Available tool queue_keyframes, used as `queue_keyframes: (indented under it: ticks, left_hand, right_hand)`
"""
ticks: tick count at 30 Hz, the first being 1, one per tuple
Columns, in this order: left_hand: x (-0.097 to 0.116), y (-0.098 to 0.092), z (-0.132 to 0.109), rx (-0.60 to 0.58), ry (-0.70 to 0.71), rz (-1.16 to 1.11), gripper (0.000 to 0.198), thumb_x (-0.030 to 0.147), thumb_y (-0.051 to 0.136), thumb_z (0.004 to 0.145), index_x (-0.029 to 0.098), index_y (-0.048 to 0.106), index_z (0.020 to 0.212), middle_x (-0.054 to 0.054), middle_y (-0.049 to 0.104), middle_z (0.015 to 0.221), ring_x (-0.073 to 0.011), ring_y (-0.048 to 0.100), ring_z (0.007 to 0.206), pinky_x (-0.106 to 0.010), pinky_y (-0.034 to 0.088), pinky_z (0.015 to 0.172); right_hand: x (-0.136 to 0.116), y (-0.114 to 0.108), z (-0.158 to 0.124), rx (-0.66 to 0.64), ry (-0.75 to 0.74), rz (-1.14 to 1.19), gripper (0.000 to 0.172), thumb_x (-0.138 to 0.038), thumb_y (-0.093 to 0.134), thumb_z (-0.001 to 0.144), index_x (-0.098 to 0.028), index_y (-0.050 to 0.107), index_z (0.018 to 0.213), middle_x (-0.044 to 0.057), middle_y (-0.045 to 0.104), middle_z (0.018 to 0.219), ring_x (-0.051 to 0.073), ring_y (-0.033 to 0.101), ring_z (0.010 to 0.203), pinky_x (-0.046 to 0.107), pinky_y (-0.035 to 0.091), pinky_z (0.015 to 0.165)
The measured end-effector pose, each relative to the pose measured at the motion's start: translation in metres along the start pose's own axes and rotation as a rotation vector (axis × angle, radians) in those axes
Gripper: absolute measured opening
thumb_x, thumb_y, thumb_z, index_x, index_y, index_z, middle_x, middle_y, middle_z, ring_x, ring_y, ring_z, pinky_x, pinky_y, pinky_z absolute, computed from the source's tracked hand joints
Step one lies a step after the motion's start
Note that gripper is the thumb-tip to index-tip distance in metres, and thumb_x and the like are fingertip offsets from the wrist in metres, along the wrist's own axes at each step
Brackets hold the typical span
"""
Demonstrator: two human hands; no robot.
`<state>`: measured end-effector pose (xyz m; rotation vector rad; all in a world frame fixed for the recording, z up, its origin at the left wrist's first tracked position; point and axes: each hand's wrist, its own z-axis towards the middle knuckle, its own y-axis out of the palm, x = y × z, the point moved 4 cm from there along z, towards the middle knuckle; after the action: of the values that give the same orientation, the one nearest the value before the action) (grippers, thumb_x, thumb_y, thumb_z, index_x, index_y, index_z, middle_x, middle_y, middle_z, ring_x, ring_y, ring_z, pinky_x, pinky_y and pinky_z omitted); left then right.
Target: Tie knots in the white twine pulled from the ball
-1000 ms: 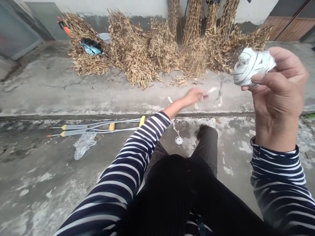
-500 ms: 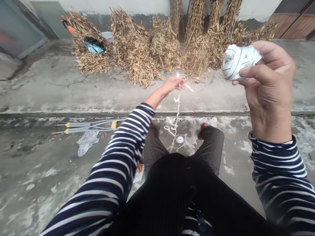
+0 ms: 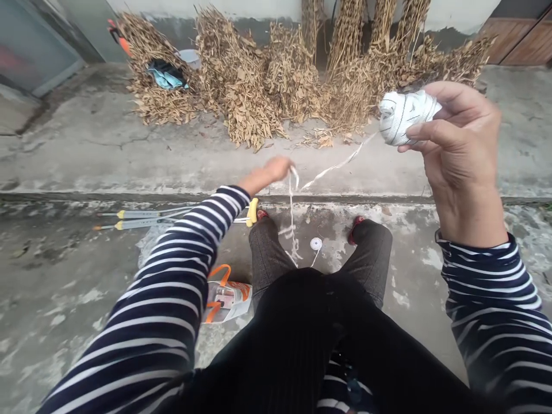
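Note:
My right hand (image 3: 459, 144) is raised at the right, fingers closed round a ball of white cord (image 3: 405, 115). A strand of the white cord (image 3: 334, 167) runs from the ball down and left to my left hand (image 3: 269, 171), which pinches it with the arm stretched forward. From that hand the cord hangs down in loose kinks to the concrete between my legs, near a small white round spool (image 3: 315, 244). Both sleeves are navy with white stripes.
Bundles of dry brown stalks (image 3: 259, 75) lean against the far wall, with a blue cloth (image 3: 166, 75) on one. A pair of metal crutches (image 3: 142, 218) lies on the concrete at left. An orange-handled bag (image 3: 224, 296) sits by my left knee. A concrete step edge (image 3: 86, 198) crosses ahead.
My left hand swung left and then dropped lower while pulling the cord out. The ball in my right hand drifted slightly left. The orange-handled bag has come into view.

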<state>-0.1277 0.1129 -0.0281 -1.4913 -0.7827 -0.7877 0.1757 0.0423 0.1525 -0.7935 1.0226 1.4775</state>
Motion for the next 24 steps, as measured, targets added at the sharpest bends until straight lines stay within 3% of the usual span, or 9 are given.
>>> queue_keyframes:
  ticks: [3,5,7,10,13,16,19,21,24]
  left_hand:
    - [0.038,0.013,0.042,0.007,0.054,-0.034,0.030,0.000,0.045,0.099,0.006,0.074,0.096,-0.012,0.069,0.096,-0.0225,0.063,0.104,-0.047,0.047,0.105]
    - [0.061,0.057,0.038,-0.096,0.100,-0.089,0.032,0.003,0.043,0.102,0.007,0.075,0.105,-0.013,0.071,0.110,-0.0173,0.063,0.098,-0.039,0.051,0.099]
    - [0.068,0.114,0.006,-0.387,0.122,-0.153,0.036,0.006,0.042,0.102,0.011,0.078,0.100,-0.011,0.076,0.111,-0.0144,0.065,0.089,-0.033,0.054,0.087]
    - [0.041,0.161,-0.064,-0.765,0.121,-0.142,0.028,0.000,0.062,0.085,0.018,0.083,0.080,-0.004,0.080,0.089,-0.0155,0.067,0.072,-0.030,0.052,0.070]
    - [-0.011,0.140,-0.100,-1.066,0.071,0.068,0.026,-0.004,0.068,0.069,0.019,0.080,0.065,-0.001,0.071,0.062,-0.0142,0.057,0.056,-0.029,0.044,0.063]
    - [-0.046,0.072,-0.056,-0.739,-0.078,0.154,0.022,-0.006,0.071,0.067,0.015,0.074,0.060,0.000,0.066,0.056,-0.0129,0.055,0.058,-0.029,0.046,0.070]
    - [-0.037,0.026,0.011,-0.314,-0.110,0.084,0.024,-0.005,0.056,0.085,0.010,0.073,0.076,-0.001,0.065,0.061,-0.0112,0.054,0.066,-0.031,0.049,0.083]
    - [-0.018,0.031,0.039,-0.184,-0.049,0.041,0.030,-0.002,0.044,0.094,0.009,0.071,0.088,-0.001,0.066,0.068,-0.0108,0.055,0.071,-0.031,0.050,0.088]
    - [-0.001,0.078,0.041,-0.246,-0.013,0.010,0.021,0.004,0.054,0.092,0.011,0.073,0.093,-0.003,0.069,0.073,-0.0131,0.058,0.071,-0.031,0.051,0.085]
  right_hand:
    - [-0.004,0.009,-0.004,-0.046,-0.026,-0.039,0.038,-0.011,0.083,0.050,-0.029,0.079,0.084,-0.001,0.073,0.077,0.017,0.061,0.062,0.034,0.058,0.048]
    - [-0.005,0.013,-0.006,-0.059,-0.013,-0.107,0.037,-0.015,0.083,0.052,-0.035,0.079,0.083,-0.001,0.073,0.082,0.021,0.061,0.067,0.041,0.061,0.054]
    - [-0.005,0.014,-0.006,-0.061,-0.004,-0.161,0.037,-0.018,0.083,0.054,-0.040,0.078,0.083,-0.001,0.073,0.087,0.025,0.061,0.073,0.048,0.062,0.060]
    - [-0.002,0.012,-0.005,-0.065,-0.019,-0.141,0.038,-0.017,0.084,0.054,-0.038,0.078,0.085,0.001,0.073,0.086,0.025,0.060,0.071,0.048,0.060,0.057]
    - [0.004,0.009,-0.003,-0.064,0.012,-0.049,0.039,-0.012,0.085,0.050,-0.026,0.077,0.085,0.002,0.071,0.079,0.019,0.060,0.062,0.041,0.059,0.051]
    - [0.011,0.008,-0.003,-0.055,0.061,0.000,0.041,-0.010,0.083,0.047,-0.021,0.073,0.085,0.000,0.068,0.071,0.015,0.060,0.057,0.033,0.057,0.046]
    - [0.014,0.008,-0.004,-0.067,0.034,0.018,0.039,-0.010,0.082,0.049,-0.020,0.073,0.086,-0.001,0.069,0.070,0.015,0.061,0.056,0.030,0.055,0.044]
    - [0.014,0.009,-0.007,-0.077,0.016,0.019,0.038,-0.011,0.083,0.050,-0.021,0.074,0.085,-0.001,0.070,0.072,0.015,0.061,0.057,0.030,0.054,0.043]
    - [0.014,0.008,-0.013,-0.098,0.058,-0.043,0.037,-0.013,0.085,0.054,-0.026,0.076,0.088,0.001,0.073,0.080,0.017,0.063,0.064,0.033,0.057,0.048]
